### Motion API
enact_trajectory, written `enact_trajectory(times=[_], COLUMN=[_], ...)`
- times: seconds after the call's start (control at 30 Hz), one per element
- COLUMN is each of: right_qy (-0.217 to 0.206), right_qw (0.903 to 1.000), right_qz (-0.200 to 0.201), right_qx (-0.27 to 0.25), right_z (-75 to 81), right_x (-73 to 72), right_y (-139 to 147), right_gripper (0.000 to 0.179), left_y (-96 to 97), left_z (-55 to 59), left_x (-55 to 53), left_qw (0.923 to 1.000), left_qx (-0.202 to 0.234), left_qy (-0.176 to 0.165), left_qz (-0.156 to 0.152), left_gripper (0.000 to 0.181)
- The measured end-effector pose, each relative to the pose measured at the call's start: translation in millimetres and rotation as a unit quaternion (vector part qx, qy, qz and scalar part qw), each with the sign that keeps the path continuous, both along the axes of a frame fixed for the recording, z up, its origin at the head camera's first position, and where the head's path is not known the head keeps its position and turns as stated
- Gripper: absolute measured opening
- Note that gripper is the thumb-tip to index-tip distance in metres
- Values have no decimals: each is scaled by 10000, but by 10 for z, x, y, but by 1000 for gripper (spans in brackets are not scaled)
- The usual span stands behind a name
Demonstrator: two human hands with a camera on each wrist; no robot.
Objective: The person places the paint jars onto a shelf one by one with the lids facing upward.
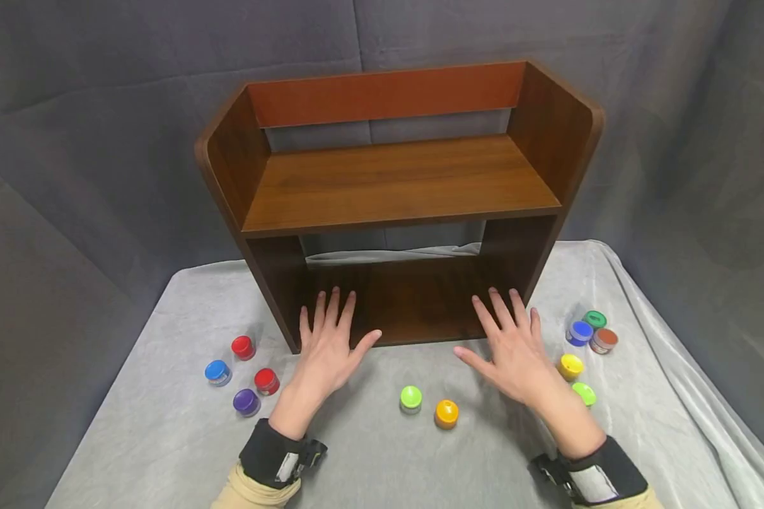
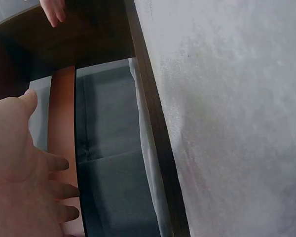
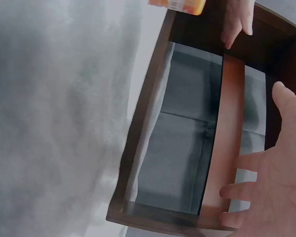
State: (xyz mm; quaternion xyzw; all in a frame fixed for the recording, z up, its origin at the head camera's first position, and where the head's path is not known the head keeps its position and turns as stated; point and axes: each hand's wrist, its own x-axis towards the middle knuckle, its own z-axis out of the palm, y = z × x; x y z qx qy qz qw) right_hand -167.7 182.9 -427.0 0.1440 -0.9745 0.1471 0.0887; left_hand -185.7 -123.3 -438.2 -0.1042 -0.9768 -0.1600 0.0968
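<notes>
My left hand is spread with straight fingers before the lower left of a brown wooden shelf. Opposite it, my right hand has its fingers spread likewise at the lower right. Both are empty, and their fingertips overlap the bottom board in the head view. Between and below the hands, a lime-lidded jar and an orange-lidded jar stand on the cloth. In the left wrist view, the left palm shows beside the shelf; the right wrist view shows the right palm there too.
Left on the cloth-covered table are two red jars, a blue jar and a purple jar. Several jars, including a yellow one and a brown one, stand at right. Grey curtains surround the table.
</notes>
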Motion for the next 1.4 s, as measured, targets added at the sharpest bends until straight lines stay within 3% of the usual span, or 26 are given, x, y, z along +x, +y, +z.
enact_trajectory(times=[0.2, 0.37, 0.6, 0.83, 1.03, 1.23, 1.4], right_qy=[535, 1087, 1993, 2587, 2515, 2067, 1735], right_qw=[9982, 9910, 9661, 9363, 9166, 9186, 9229], right_qz=[73, -130, -444, -860, -1372, -1706, -1715], right_qx=[-265, -776, -1578, -2216, -2788, -2905, -2978], right_z=[73, 111, 133, 119, 102, 86, 55], right_x=[-7, -13, -56, -99, -140, -167, -182], right_y=[56, 110, 201, 238, 290, 311, 296], right_gripper=[87, 73, 49, 32, 37, 47, 50], left_y=[8, 42, 92, 143, 217, 306, 362], left_z=[58, 121, 198, 259, 221, 176, 137], left_x=[38, 86, 129, 181, 214, 261, 303], left_qw=[9986, 9957, 9902, 9747, 9593, 9501, 9483], left_qx=[458, 750, 849, 781, 467, 137, -165], left_qy=[36, 73, -58, -715, -983, -1391, -1404], left_qz=[-254, -544, -1104, -1968, -2604, -2787, -2841], left_gripper=[75, 61, 49, 48, 51, 54, 53])
